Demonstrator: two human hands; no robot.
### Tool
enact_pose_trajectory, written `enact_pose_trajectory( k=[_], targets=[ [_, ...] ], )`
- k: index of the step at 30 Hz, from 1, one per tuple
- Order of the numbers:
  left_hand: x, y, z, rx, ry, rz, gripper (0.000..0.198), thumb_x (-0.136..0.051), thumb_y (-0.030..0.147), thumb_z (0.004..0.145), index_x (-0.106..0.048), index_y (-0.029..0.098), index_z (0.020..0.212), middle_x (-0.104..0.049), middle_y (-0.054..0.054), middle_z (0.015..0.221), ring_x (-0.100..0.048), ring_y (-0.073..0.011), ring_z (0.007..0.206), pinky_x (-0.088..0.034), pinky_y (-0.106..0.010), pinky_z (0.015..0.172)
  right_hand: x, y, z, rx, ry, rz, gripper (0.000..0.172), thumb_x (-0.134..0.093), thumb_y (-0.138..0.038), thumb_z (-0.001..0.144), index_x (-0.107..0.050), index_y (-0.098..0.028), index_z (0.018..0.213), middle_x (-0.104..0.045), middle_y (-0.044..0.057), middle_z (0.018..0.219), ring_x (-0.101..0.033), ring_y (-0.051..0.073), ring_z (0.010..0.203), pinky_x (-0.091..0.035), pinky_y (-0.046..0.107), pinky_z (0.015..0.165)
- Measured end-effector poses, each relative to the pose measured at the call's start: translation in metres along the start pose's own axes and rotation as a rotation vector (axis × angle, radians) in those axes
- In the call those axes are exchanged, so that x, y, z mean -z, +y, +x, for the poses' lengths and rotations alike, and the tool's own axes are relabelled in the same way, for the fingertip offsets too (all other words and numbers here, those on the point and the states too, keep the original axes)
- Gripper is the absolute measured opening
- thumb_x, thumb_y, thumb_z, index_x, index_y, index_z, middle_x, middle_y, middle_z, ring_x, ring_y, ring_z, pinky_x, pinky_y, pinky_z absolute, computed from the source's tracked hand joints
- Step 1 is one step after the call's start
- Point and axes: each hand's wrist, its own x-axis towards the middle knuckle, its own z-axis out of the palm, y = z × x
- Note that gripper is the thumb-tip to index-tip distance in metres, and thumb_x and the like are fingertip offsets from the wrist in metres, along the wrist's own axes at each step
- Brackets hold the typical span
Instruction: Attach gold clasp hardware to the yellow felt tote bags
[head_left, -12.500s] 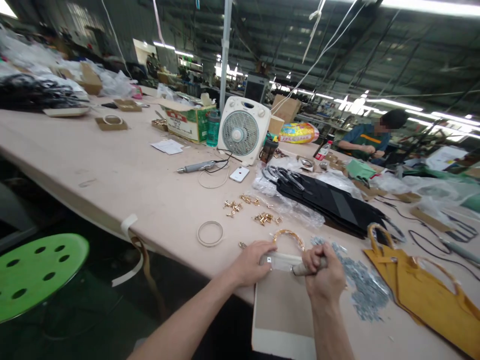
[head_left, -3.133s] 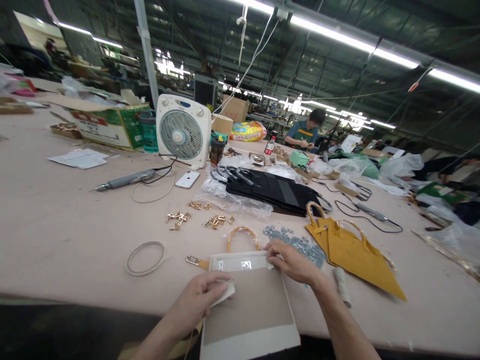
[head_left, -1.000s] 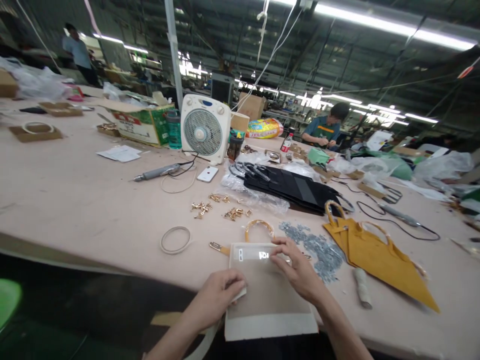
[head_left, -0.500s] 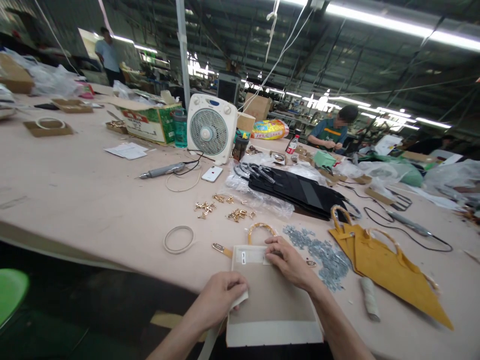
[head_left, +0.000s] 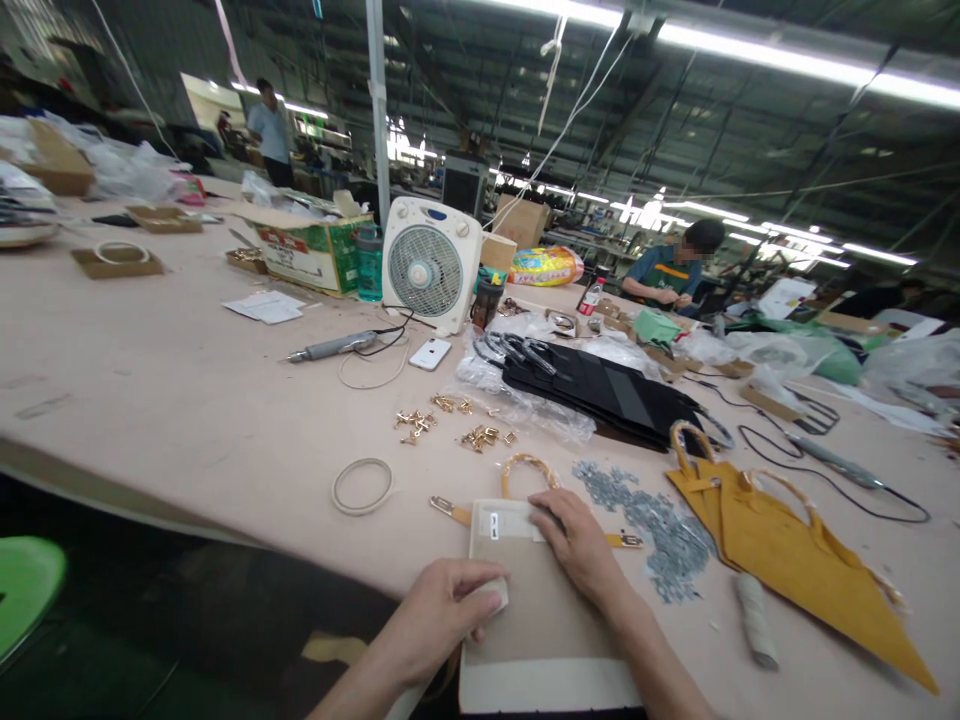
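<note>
A beige bag panel point(head_left: 525, 590) with a yellow handle point(head_left: 529, 462) at its far edge lies at the table's front edge. Yellow straps with gold buckles point(head_left: 631, 541) stick out on both sides. Over the panel's left edge, my left hand point(head_left: 454, 610) pinches a whitish strip point(head_left: 498, 594) between thumb and fingers. A length of it hangs below that hand. My right hand point(head_left: 574, 540) rests on the panel near its far edge, fingers laid out over a small pale patch. A white label with a slot point(head_left: 494, 524) shows at the panel's upper left.
Grey metal pieces point(head_left: 667, 545) are spread to the right, beside yellow bag parts point(head_left: 795, 540) and a beige roll point(head_left: 756, 620). Gold hardware point(head_left: 484, 437), a tape ring point(head_left: 363, 486), black bags point(head_left: 600, 385), a phone point(head_left: 430, 353) and a fan point(head_left: 429, 265) stand beyond. A co-worker point(head_left: 671, 270) sits opposite.
The left hand with the strip has moved slightly right over the panel. The right hand has shifted a little, and the right buckled strap shows more. The view has shifted slightly.
</note>
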Motion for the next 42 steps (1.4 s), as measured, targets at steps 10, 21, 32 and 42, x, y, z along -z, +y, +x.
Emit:
enact_pose_trajectory(
  k=[10,21,32,42],
  targets=[
    [-0.002,0.04,-0.036,-0.136,0.105,0.353,0.07,-0.059,0.027,0.092,-0.041,0.023,0.16,-0.078,-0.003,0.102,-0.065,-0.0202,0.08,-0.049,-0.032,0.084,-0.006,-0.01,-0.003,-0.053,0.333,0.09,0.025,-0.059,-0.041,0.101,-0.073,-0.024,0.113,-0.074,0.01,0.116,-0.068,0.028,0.111,-0.052,0.048,0.104],
    [-0.008,0.039,-0.041,-0.307,0.094,0.602,0.048,-0.047,0.031,0.101,-0.054,0.026,0.148,-0.076,-0.009,0.123,-0.07,-0.0297,0.115,-0.051,-0.039,0.1,0.011,-0.102,-0.052,0.221,-0.105,0.111,0.02,-0.059,-0.026,0.104,-0.069,-0.028,0.121,-0.075,0.008,0.113,-0.071,0.023,0.104,-0.059,0.036,0.091],
    [-0.002,0.059,-0.043,-0.333,0.032,0.739,0.028,-0.046,0.027,0.105,-0.073,0.022,0.104,-0.078,-0.005,0.1,-0.072,-0.0207,0.095,-0.051,-0.027,0.085,0.01,-0.108,-0.051,0.25,-0.05,0.077,0.015,-0.059,-0.017,0.102,-0.069,-0.025,0.108,-0.072,0.005,0.096,-0.069,0.02,0.088,-0.056,0.033,0.08],
    [0.012,0.047,-0.034,-0.101,0.085,0.184,0.023,-0.061,0.034,0.088,-0.073,0.016,0.082,-0.063,0.002,0.063,-0.061,-0.0147,0.06,-0.045,-0.024,0.062,0.004,-0.116,-0.062,0.522,0.073,0.094,0.025,-0.057,-0.004,0.097,-0.065,-0.022,0.113,-0.072,0.007,0.096,-0.068,0.021,0.089,-0.055,0.033,0.078]
  ],
)
